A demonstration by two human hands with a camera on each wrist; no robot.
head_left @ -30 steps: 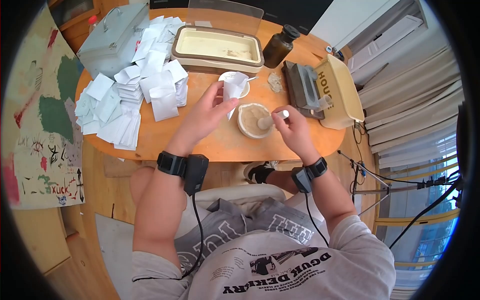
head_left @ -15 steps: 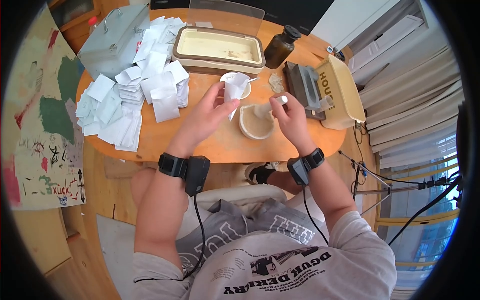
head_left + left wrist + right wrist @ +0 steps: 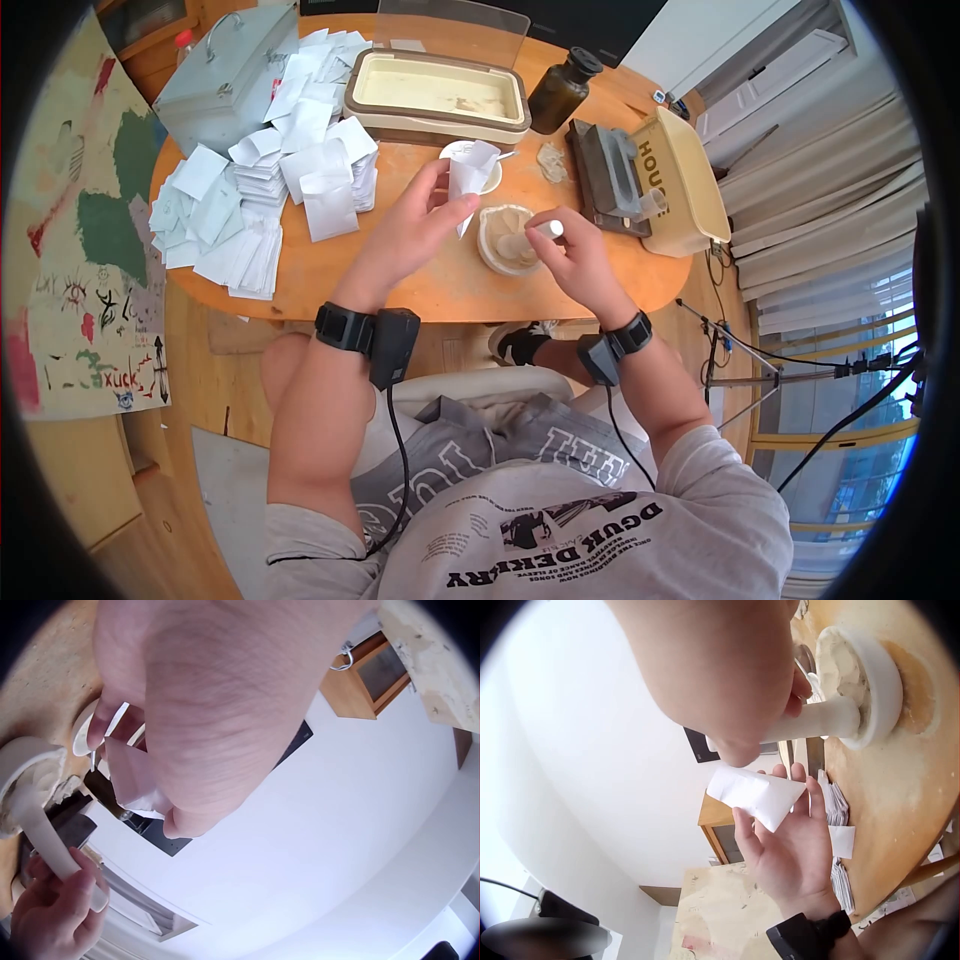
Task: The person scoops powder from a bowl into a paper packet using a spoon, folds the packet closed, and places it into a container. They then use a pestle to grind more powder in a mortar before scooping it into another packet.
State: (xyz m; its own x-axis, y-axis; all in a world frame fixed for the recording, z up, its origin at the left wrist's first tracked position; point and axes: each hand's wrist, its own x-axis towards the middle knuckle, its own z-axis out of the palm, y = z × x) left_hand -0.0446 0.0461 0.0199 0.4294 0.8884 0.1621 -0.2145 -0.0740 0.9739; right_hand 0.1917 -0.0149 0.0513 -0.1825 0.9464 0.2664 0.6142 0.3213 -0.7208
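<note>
My left hand (image 3: 425,222) holds a white paper packet (image 3: 472,172) between thumb and fingers, above the table and left of the mortar. In the right wrist view the packet (image 3: 761,796) looks folded and tapered, its inside hidden. My right hand (image 3: 582,262) grips a white pestle (image 3: 522,242) near its upper end. The pestle leans, its lower end in the white mortar (image 3: 489,258). Pale beige powder (image 3: 838,669) lines the mortar and is pushed into ridges. Behind the packet stands a small white bowl (image 3: 490,183) with a light-coloured handle across its rim.
Stacks of white paper packets (image 3: 330,205) and a grey metal case (image 3: 225,80) fill the left side. At the back stands a cream box (image 3: 440,85) with its clear lid raised. A dark jar (image 3: 565,92), a grey device (image 3: 605,175) and a yellow bin (image 3: 685,185) are right.
The pestle's lower end has swung round the mortar to its left part, and my right hand has come lower and slightly left since half a second ago. My left hand and packet stay nearly still.
</note>
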